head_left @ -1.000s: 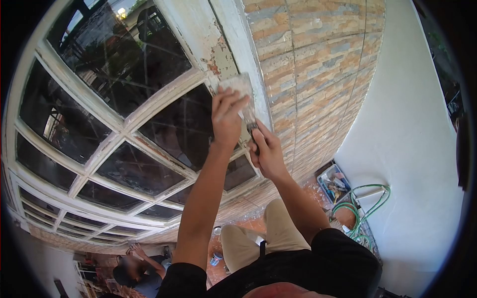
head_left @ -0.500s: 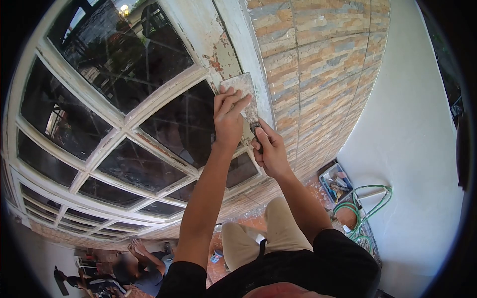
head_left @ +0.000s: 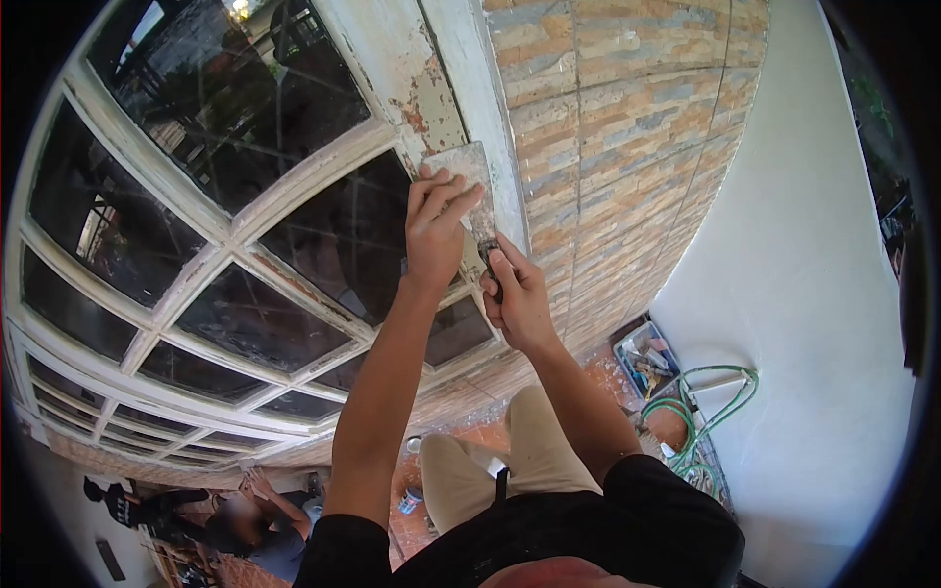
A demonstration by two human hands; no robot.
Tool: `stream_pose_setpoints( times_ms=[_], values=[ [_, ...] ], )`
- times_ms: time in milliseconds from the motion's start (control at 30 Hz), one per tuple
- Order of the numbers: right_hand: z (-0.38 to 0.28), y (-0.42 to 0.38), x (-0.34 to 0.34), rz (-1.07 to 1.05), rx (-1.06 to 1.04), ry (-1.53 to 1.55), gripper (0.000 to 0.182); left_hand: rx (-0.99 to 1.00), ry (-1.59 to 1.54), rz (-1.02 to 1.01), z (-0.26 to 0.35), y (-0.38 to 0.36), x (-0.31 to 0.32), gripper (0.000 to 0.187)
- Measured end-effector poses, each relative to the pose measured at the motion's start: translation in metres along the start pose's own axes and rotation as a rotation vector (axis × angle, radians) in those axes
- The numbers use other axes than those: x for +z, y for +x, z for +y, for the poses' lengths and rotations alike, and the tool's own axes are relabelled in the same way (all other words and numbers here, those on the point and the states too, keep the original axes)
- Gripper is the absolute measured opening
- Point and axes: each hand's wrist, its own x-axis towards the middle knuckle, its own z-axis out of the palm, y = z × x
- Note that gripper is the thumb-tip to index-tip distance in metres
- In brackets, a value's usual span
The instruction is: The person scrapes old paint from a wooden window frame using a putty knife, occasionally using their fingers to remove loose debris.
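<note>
A wide putty knife [head_left: 461,162] with a whitish, stained blade lies against the peeling white frame [head_left: 426,103] of a paned window. My right hand [head_left: 515,299] is wrapped round its dark handle. The fingers of my left hand [head_left: 438,220] are spread over the blade, pressing it to the wood; my left hand holds nothing. Brownish patches show on the frame just above the blade. Dark glass panes [head_left: 333,235] are left of my hands.
Stone-patterned tiles [head_left: 618,127] cover the wall right of the frame, beside a smooth white wall [head_left: 784,294]. Below are a tool bin [head_left: 647,358], a green hose [head_left: 730,402] and a small can [head_left: 410,500] on the red floor. Other people [head_left: 260,529] are at lower left.
The view has shifted slightly, so the window and my hands appear further left. My grip on the putty knife looks the same. A person at far lower left has changed posture.
</note>
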Motion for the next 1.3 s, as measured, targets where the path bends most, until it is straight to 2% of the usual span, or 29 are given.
stream_pose_setpoints(
  times_ms=[667,733,833,867,1300],
  values=[
    [0.005,0.007,-0.001,-0.037,-0.025,-0.008,0.047,0.030,-0.017,0.028,-0.005,0.002,0.002,0.044],
    [0.006,0.008,0.001,-0.023,-0.031,-0.019,0.049,0.053,-0.008,-0.033,-0.007,0.001,0.000,0.037],
    [-0.002,0.009,0.008,-0.017,-0.011,-0.031,0.048,0.080,0.014,-0.031,-0.010,0.011,-0.003,0.037],
    [-0.001,0.006,0.006,-0.010,-0.006,-0.032,0.048,0.061,0.012,-0.022,-0.008,0.011,-0.003,0.044],
    [0.004,-0.002,0.012,0.013,-0.015,-0.056,0.048,0.023,0.000,-0.014,-0.003,0.003,-0.003,0.042]
  ],
)
